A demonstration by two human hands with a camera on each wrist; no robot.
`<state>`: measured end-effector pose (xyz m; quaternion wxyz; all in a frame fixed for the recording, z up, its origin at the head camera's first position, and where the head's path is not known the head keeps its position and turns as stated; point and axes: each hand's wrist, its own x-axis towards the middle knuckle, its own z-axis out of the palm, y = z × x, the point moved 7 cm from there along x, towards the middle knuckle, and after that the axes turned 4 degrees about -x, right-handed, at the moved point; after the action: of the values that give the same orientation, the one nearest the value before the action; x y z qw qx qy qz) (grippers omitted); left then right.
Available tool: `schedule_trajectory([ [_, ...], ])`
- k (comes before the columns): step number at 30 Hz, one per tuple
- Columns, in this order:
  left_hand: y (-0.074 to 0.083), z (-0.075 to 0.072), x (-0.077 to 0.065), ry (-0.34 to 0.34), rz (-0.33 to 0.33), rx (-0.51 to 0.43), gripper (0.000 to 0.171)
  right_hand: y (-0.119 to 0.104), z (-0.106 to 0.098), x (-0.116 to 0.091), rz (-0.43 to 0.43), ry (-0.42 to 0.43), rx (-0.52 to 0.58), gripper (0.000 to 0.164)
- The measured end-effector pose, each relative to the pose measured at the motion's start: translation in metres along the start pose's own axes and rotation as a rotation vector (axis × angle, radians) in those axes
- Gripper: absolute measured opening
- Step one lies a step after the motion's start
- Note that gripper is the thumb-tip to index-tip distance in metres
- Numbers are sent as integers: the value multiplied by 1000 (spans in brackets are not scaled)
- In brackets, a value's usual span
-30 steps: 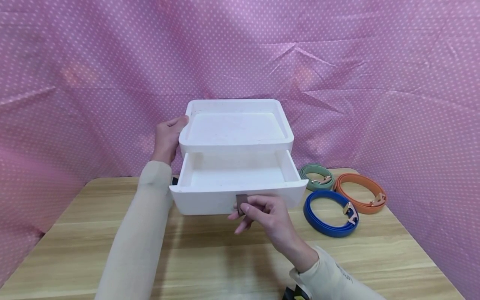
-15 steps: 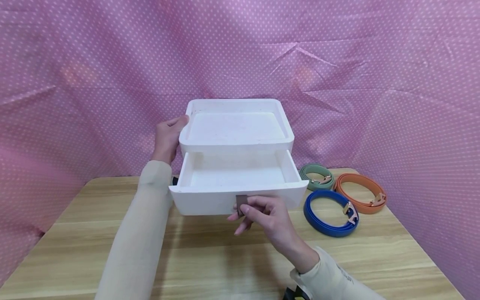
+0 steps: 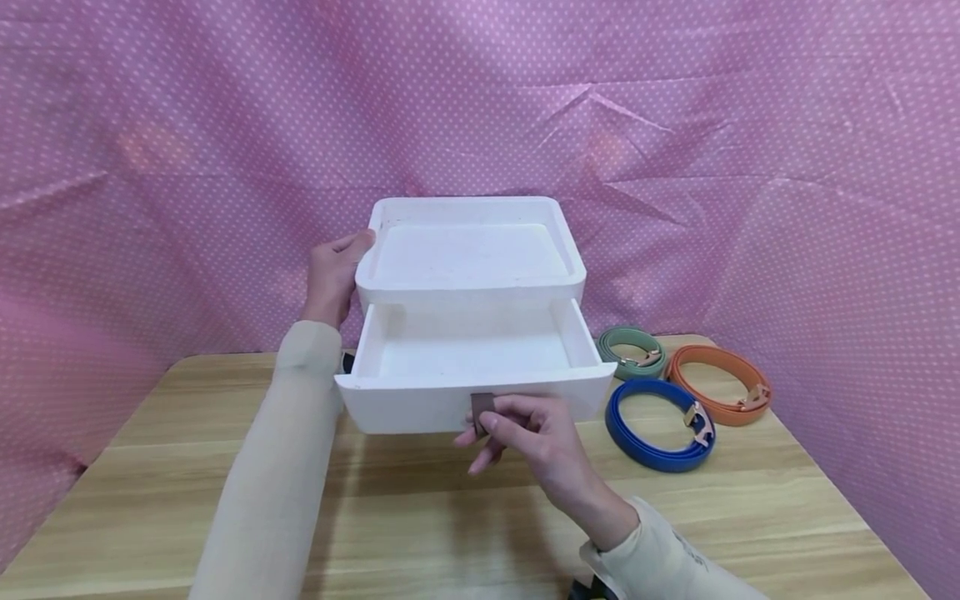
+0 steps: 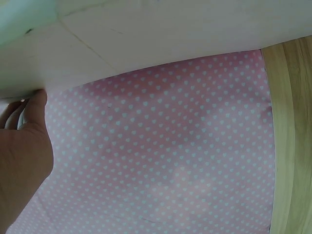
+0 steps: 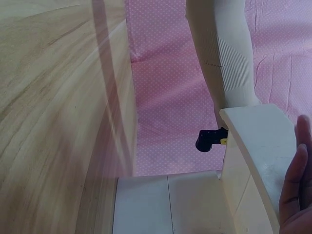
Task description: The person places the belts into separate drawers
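A white drawer unit (image 3: 471, 254) with a shallow tray top stands at the back of the table. Its drawer (image 3: 476, 346) is pulled out toward me, with nothing inside. My left hand (image 3: 333, 275) grips the unit's left side, its thumb at the top rim; in the left wrist view, the fingers (image 4: 34, 112) reach the edge of a white panel. At the drawer front, my right hand (image 3: 543, 446) pinches the brown pull tab (image 3: 482, 410) between thumb and fingers. The right wrist view shows part of this hand beside the curved drawer front (image 5: 258, 141).
Right of the unit lie three coiled belts: a green belt (image 3: 611, 354), an orange belt (image 3: 686, 379) and a blue belt (image 3: 637, 446). Pink dotted cloth (image 3: 480, 100) hangs behind the wooden table (image 3: 420, 517).
The drawer front sits very slightly nearer to me, and my right hand keeps its pinch on the tab. My left hand holds the same spot; the belts stay where they were.
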<state>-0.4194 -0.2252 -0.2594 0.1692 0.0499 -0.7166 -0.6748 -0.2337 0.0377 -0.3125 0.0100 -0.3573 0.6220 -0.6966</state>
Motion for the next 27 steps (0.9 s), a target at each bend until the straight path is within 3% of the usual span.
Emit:
schedule_trajectory([
  [10, 0, -1, -7, -1, -5, -4, 55, -1, 2, -6, -23, -19, 8, 20],
  [22, -2, -2, -8, -12, -34, 9, 59, 3, 2, -9, 45, -6, 25, 20],
  [27, 0, -2, -6, -13, -31, 11, 58, 2, 2, -6, 35, -11, 12, 20],
])
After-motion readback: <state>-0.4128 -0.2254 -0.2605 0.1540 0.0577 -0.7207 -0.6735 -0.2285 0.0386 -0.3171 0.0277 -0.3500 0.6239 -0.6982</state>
